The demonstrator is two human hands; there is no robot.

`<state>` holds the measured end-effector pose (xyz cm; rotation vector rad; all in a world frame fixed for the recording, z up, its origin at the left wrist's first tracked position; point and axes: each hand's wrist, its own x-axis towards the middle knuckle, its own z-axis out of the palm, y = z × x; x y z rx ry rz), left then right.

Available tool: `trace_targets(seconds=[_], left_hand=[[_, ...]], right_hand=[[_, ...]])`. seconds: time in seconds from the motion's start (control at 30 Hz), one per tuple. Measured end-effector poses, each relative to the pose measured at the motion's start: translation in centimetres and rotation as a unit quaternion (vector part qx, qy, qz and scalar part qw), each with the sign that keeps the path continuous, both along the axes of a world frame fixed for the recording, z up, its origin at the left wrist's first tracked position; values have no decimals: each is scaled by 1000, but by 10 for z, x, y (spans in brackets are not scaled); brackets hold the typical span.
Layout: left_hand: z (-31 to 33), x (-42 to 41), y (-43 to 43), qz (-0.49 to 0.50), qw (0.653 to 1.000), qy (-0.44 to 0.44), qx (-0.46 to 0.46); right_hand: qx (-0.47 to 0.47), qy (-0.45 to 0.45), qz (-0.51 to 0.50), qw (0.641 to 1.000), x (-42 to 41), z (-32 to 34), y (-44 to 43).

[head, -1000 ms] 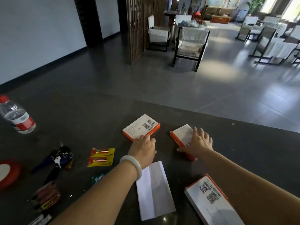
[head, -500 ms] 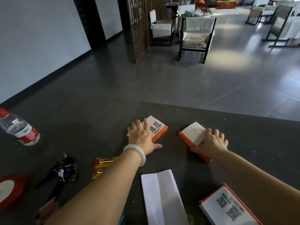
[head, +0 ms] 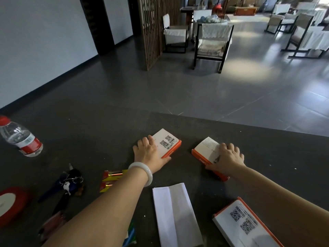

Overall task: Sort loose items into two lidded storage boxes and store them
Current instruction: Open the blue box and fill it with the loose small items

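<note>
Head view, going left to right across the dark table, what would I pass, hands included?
bottle → keys → batteries → left hand → left box → right box → right hand

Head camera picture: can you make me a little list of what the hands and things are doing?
left hand: holds left orange box
right hand: holds right orange box
third orange box: near right, untouched
white paper: flat between the arms
left side of table: water bottle, keys, batteries, red tape roll
</note>
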<state>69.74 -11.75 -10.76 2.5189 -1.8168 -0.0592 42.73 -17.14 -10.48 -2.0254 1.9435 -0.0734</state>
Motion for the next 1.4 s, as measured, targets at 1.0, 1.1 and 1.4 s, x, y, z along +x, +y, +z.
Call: trace_targets(seconds=[1.0, 1.1, 1.4], left_hand=[[120, -206, 175, -196, 977, 2, -85], [123, -231, 196, -176, 981, -8, -81], [115, -303, 249, -152, 985, 20, -75]], right_hand=[[-120, -40, 9, 992, -240, 135, 259], [-96, -45, 44, 993, -271, 133, 285], [-39, 4, 206, 978, -302, 117, 317]])
